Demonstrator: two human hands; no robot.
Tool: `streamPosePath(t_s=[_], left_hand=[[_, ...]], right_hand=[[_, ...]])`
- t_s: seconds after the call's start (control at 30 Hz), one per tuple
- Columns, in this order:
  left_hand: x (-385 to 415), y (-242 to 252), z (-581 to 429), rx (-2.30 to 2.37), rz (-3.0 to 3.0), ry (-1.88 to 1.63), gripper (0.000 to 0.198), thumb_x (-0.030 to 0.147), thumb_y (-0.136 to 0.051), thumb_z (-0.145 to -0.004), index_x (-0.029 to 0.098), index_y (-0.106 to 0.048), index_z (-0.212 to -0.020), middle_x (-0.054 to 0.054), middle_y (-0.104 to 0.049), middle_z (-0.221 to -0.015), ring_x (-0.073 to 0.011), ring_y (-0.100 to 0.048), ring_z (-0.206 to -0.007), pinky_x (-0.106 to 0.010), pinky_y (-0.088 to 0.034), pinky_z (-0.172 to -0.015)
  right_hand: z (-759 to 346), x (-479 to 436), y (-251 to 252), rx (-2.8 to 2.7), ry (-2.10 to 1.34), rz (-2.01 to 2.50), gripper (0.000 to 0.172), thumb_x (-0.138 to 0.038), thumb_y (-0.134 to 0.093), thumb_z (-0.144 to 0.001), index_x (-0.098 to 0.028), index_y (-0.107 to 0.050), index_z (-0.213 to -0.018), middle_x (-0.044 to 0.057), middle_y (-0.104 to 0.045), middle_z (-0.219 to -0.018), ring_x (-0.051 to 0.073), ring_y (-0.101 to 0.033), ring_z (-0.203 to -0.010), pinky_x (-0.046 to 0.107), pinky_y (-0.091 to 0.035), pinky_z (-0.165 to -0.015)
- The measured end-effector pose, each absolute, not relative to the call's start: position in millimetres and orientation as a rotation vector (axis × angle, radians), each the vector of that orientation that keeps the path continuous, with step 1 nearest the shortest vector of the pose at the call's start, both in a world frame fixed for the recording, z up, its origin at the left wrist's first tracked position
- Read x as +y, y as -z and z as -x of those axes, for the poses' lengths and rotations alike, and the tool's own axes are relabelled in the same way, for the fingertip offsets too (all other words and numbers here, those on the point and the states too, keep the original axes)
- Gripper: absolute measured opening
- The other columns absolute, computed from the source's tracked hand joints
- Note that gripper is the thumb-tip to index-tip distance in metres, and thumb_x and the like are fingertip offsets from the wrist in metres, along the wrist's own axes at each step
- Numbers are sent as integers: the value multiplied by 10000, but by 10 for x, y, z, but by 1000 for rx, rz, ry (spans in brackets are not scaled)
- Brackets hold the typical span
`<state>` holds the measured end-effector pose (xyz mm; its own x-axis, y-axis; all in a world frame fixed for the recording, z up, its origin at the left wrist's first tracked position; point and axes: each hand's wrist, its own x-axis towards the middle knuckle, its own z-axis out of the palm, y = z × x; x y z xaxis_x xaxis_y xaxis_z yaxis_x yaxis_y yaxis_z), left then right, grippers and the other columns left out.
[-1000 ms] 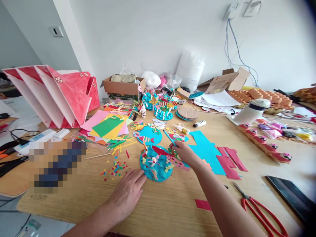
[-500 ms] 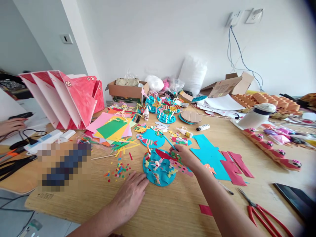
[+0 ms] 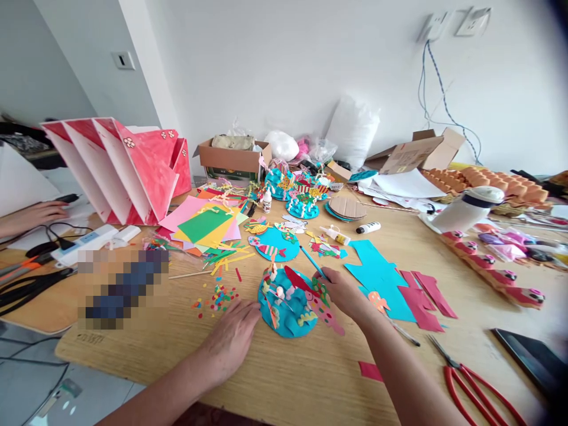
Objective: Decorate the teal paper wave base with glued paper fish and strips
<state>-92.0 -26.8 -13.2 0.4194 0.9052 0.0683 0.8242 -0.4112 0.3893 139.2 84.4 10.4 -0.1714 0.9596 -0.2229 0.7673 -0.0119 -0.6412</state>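
Note:
A round blue disc (image 3: pixel 290 327) stands on the table before me, its wavy blue surface set with small paper sea creatures. Paper fish rise from it, among them a pink spotted fish (image 3: pixel 323 312) with a red fin at its right side. My left hand (image 3: pixel 233 336) rests on the table with its fingertips at the disc's left rim; its thumb is hidden. My right hand (image 3: pixel 339 289) is closed round a slim blue pencil (image 3: pixel 309 260), its dark tip pointing up and left. Behind lies a flat blue disc (image 3: pixel 268 249) with paper fish.
Red-handled pliers (image 3: pixel 461 370) and a black phone (image 3: pixel 528 358) lie right. Blue paper (image 3: pixel 381 278) and red scraps (image 3: pixel 419 305) are beside my right arm. Confetti dots (image 3: pixel 222 297) lie left, coloured sheets (image 3: pixel 206 228) beyond. Another person's hand (image 3: pixel 44 216) is far left.
The wavy disc has turned clockwise, its orange fish now nearer my left hand. My right hand has shifted slightly right and down with the pencil. The whole view has shifted a little.

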Motion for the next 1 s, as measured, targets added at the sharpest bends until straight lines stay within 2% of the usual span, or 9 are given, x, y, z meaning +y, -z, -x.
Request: streamPosePath(t_s=[0.2, 0.37, 0.5, 0.63, 0.83, 1.0], left_hand=[[-179, 132, 1007, 1453, -2397, -390, 429, -1, -331, -742, 188, -511, -1082, -56, -588, -1038, -177, -500, -1021, -392, -334, -965], [-57, 144, 1057, 1416, -2443, -375, 348, 27, -319, -774, 168, -533, -1009, -60, -591, -984, -175, -509, -991, -389, -337, -963], [6, 133, 1080, 1358, -2473, -392, 293, 64, -329, -806, 160, -545, -978, -59, -590, -963, -170, -514, -959, -372, -361, -947], [-37, 89, 1089, 1394, -2433, -422, 380, 26, -314, -789, 187, -516, -1068, -48, -577, -1054, -158, -496, -1022, -378, -322, -990], [-205, 119, 1069, 1505, -2365, -349, 484, -26, -320, -719, 186, -503, -1113, -58, -566, -1116, -171, -479, -1080, -414, -322, -997], [-253, 149, 1045, 1466, -2393, -416, 501, -26, -322, -721, 208, -499, -1128, -50, -570, -1113, -180, -468, -1088, -433, -319, -999]], right_hand=[[-1437, 637, -55, -1829, -1112, 1871, 164, -182, -343, -778, -184, -506, -798, 38, -619, -726, 127, -600, -630, 188, -407, -453], [-1483, 496, 26, -1681, -1189, 1847, 137, -213, -363, -775, -189, -494, -744, 57, -633, -764, 142, -619, -665, 201, -439, -459], [-1519, 497, 37, -1716, -1148, 1869, 142, -204, -356, -773, -199, -497, -773, 50, -636, -814, 137, -616, -703, 190, -424, -462], [-1517, 625, -7, -1824, -1032, 1847, 160, -208, -361, -775, -198, -519, -757, 50, -636, -834, 146, -599, -766, 204, -416, -532], [-1469, 831, 64, -1852, -1045, 1793, 151, -202, -393, -752, -200, -544, -757, 30, -648, -771, 133, -586, -677, 214, -394, -555], [-1446, 833, 89, -1837, -1080, 1806, 145, -195, -379, -761, -201, -523, -748, 35, -646, -790, 127, -591, -667, 212, -403, -559]])
